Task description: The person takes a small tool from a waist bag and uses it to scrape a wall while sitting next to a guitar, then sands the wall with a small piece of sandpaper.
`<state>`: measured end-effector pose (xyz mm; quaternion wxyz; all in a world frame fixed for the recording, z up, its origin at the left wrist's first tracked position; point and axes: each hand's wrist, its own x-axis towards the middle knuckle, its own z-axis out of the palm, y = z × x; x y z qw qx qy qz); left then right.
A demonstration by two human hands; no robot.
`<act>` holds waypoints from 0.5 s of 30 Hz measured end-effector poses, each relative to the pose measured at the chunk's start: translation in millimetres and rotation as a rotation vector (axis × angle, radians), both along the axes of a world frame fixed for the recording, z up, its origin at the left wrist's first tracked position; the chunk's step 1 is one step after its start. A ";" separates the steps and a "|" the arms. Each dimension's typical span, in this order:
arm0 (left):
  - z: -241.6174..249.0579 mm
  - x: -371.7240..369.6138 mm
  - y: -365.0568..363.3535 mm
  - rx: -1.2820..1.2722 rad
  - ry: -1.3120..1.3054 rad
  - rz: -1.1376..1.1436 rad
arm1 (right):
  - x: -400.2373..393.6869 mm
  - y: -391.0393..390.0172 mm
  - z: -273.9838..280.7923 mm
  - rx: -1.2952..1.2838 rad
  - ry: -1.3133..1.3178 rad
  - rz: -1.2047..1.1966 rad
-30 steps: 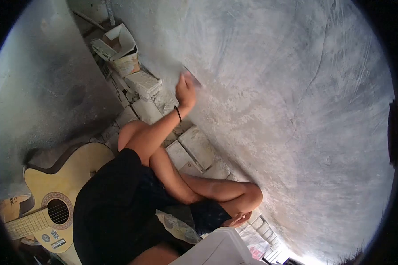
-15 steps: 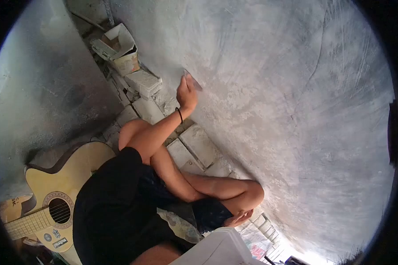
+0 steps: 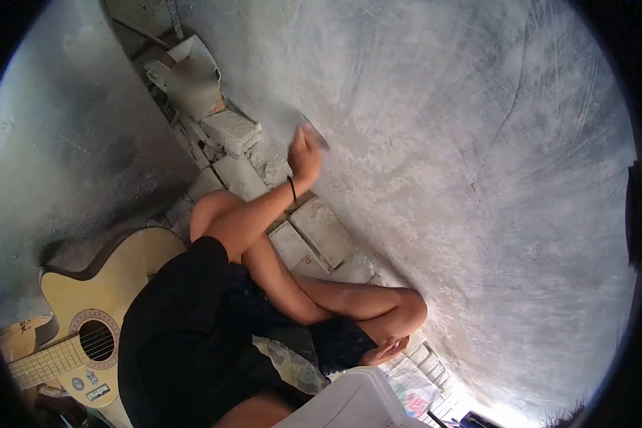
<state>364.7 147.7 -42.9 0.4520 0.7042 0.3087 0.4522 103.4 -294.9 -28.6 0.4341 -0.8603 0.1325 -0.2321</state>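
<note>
My left hand (image 3: 304, 155) is closed round a thin, flat blade-like tool (image 3: 318, 135), held against the rough grey wall (image 3: 435, 143). Its handle is hidden in my fingers, and a dark band circles the wrist. My right hand does not show. Part of a bare arm (image 3: 255, 411) appears at the bottom edge, beside a white plastic object (image 3: 360, 399). My crossed legs (image 3: 349, 299) lie below the wall, with what looks like a foot (image 3: 386, 351) under one knee.
An acoustic guitar (image 3: 132, 267) lies at the left beside my black shirt. Pale blocks (image 3: 321, 232) line the base of the wall. A dirty open container (image 3: 192, 89) stands in the upper left corner near a plaster-covered block (image 3: 232, 132). A darker wall (image 3: 71, 135) rises on the left.
My left hand and the blade have shifted slightly right and down along the wall. A blurred brownish patch now covers part of the container.
</note>
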 end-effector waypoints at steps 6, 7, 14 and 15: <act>29.6 -13.9 -7.6 -0.232 0.096 -0.074 | -2.1 8.3 15.0 -0.045 0.047 -0.037; 23.4 -4.3 2.3 -0.109 0.001 0.038 | -0.9 0.3 4.8 -0.029 0.017 -0.011; 22.3 -8.5 -4.6 -0.270 0.035 -0.110 | -0.4 8.0 5.7 -0.024 0.008 -0.038; 26.2 -6.6 -1.1 -0.282 0.003 -0.084 | 1.2 14.6 15.0 -0.019 0.016 -0.029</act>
